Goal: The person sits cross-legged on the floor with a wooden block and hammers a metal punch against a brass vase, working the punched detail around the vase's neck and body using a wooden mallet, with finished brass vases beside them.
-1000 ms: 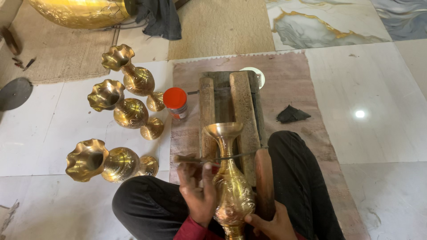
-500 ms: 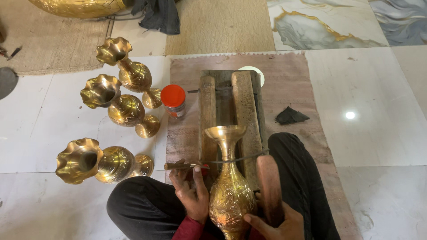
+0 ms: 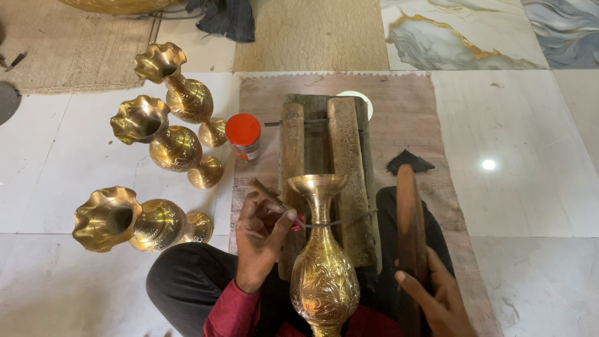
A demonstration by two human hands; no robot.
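Your left hand [image 3: 261,240] pinched one chisel [image 3: 274,198] against one engraved brass vase [image 3: 323,274]. Your right hand [image 3: 437,298] gripped one wooden mallet [image 3: 409,231]. Three fluted brass vases [image 3: 168,134] lay nearby.

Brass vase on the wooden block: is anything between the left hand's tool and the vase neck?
Nothing visible. The left hand holds a thin tool whose tip meets the neck of the vase directly. The right hand grips a wooden stick off to the side, clear of that gap.

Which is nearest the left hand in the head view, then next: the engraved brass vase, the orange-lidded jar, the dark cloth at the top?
From the left hand:
1. Engraved brass vase, just to its right.
2. Orange-lidded jar, above it.
3. Dark cloth, top edge.
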